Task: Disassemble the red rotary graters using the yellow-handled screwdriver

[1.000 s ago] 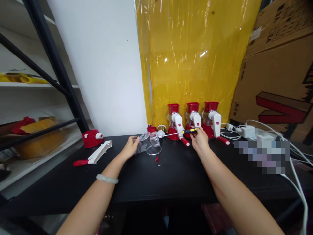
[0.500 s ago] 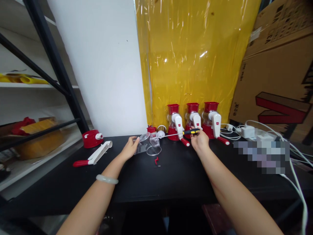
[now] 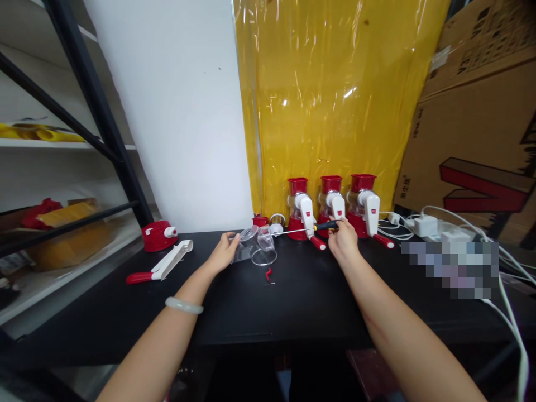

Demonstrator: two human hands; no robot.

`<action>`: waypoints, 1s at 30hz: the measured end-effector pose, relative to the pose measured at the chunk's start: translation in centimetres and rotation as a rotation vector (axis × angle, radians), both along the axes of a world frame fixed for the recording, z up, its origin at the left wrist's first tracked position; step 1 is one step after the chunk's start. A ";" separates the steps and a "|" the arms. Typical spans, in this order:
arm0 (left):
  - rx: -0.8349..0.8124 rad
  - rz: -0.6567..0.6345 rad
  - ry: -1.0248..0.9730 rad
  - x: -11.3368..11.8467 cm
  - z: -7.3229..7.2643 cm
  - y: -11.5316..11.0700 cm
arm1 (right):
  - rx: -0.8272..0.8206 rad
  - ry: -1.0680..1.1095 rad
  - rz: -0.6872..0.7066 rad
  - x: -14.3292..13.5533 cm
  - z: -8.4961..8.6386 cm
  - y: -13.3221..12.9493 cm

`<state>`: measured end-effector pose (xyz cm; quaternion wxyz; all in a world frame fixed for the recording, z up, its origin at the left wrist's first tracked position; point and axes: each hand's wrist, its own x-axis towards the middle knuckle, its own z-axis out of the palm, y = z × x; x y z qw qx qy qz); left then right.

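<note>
My left hand (image 3: 224, 250) is closed on the left side of a clear plastic grater housing (image 3: 248, 248), which lies tilted on the black table. In my right hand (image 3: 344, 239) is a screwdriver (image 3: 324, 226) with a black and yellow handle. Its long shaft points left, and the tip meets the right part of the housing; the exact contact is too small to make out. In front of the housing lie a small red part (image 3: 268, 273) and a tiny metal piece (image 3: 273, 283). Just behind are a drum grater blade (image 3: 277, 222) and a red piece (image 3: 260, 221).
Three red and white rotary graters (image 3: 298, 206) stand along the back. At the left are a red base (image 3: 159, 237) and a white crank handle (image 3: 170, 263) with a red grip. White chargers and cables (image 3: 426, 226) lie at the right, before a large cardboard box (image 3: 473, 128).
My right hand's grip covers more of the screwdriver handle, and less yellow shows. The housing and my left hand stay nearly in place; the whole view shifts slightly.
</note>
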<state>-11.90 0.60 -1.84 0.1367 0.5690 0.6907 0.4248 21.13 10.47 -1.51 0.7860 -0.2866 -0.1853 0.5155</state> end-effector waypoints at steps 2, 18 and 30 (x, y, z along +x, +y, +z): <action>0.004 0.003 -0.004 0.0 0.0 0.0 | 0.000 -0.009 0.010 0.0 0.0 0.1; 0.010 0.003 0.001 -0.2 -0.2 0.2 | 0.057 0.041 0.002 0.0 -0.4 0.3; 0.013 -0.006 0.007 -0.2 -0.3 0.3 | 0.017 0.103 0.038 -0.1 0.6 -0.4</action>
